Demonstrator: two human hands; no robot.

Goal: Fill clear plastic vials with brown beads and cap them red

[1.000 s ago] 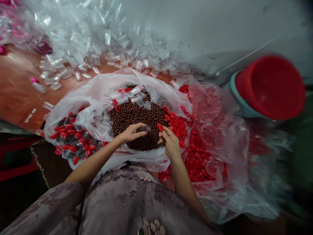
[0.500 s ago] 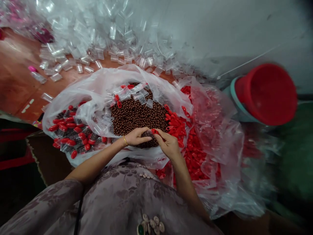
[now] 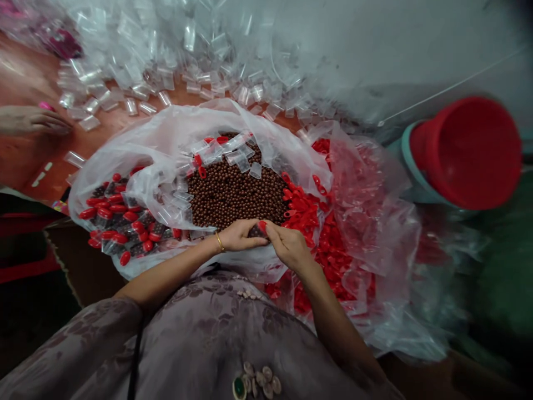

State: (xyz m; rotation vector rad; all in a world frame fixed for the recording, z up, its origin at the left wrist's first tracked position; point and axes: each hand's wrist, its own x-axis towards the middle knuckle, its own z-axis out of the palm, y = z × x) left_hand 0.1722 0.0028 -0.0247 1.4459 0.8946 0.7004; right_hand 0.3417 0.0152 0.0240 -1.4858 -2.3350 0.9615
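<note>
My left hand (image 3: 241,235) is closed around a small clear tube (image 3: 257,230) with brown beads inside. On the tube's right end, the fingers of my right hand (image 3: 287,241) pinch a red cap (image 3: 262,225). Both hands are over the near edge of a heap of brown beads (image 3: 237,194), which lies in a white plastic bag (image 3: 166,130). Loose red caps (image 3: 303,208) are piled right of the beads. To the left lie several filled tubes with red ends (image 3: 120,214). Some clear tubes (image 3: 239,158) rest on top of the beads.
A large pile of clear tubes (image 3: 189,39) covers the back of the orange table (image 3: 25,144). Another person's hand (image 3: 35,120) reaches in at the left edge. A red bucket (image 3: 474,153) stands at the right, beside a clear bag (image 3: 366,194).
Another person's hand has come in at the left, by the pink-capped tube. My hands have shifted slightly right, still holding the tube and cap. The view has moved a little.
</note>
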